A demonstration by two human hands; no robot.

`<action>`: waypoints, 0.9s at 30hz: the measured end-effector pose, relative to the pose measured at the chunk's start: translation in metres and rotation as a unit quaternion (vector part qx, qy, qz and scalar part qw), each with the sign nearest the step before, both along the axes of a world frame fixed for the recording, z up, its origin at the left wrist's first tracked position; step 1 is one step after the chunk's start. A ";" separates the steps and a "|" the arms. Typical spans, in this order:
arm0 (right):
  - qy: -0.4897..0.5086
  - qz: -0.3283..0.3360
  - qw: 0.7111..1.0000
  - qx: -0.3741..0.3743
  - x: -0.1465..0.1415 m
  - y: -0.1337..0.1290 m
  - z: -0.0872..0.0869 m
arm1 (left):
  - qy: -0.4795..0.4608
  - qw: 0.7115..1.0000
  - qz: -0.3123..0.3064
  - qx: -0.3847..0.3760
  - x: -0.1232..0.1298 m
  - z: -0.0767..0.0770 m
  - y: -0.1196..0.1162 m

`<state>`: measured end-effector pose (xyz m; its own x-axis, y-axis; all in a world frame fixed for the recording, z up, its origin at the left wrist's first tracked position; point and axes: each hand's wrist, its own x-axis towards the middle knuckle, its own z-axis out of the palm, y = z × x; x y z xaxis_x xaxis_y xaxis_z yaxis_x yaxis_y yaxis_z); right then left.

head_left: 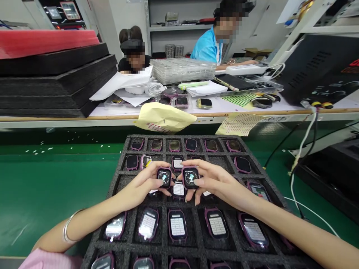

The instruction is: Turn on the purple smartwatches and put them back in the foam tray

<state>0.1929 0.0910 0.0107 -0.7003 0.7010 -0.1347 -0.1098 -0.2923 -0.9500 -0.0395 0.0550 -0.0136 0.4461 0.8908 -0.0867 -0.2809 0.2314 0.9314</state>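
My left hand (148, 181) grips a purple-framed smartwatch (163, 177) with its lit screen facing me, the thumb lying over the screen's edge. A matching smartwatch (190, 177) is held in my right hand (214, 181), also with a lit dial. Both watches are side by side above a black foam tray (193, 209) divided into compartments. In the compartments lie several more purple watch bodies, such as one with a white keypad-like screen (177, 225) just below my hands. Part of the tray's middle rows is hidden behind my hands and forearms.
Beyond the tray runs a workbench (112, 112) with stacked black foam trays (56, 82), clear plastic trays (182, 69) and yellow paper (165, 117). At right stand a black box-shaped device (322, 67) and hanging cables (301, 160). Two people sit or stand across the bench.
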 end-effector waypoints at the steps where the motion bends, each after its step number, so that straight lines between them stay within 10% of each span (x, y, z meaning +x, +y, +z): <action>1: -0.004 -0.002 1.000 0.009 0.000 0.000 -0.001 | -0.003 1.000 -0.003 0.003 0.000 -0.001 0.000; 27: 0.008 0.016 0.999 0.048 0.000 -0.002 -0.002 | 0.135 0.986 0.010 0.095 0.000 -0.001 -0.001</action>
<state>0.1931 0.0891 0.0087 -0.7237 0.6878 -0.0565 -0.1179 -0.2038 -0.9719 -0.0397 0.0543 -0.0150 0.4124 0.9105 -0.0301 -0.0190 0.0417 0.9990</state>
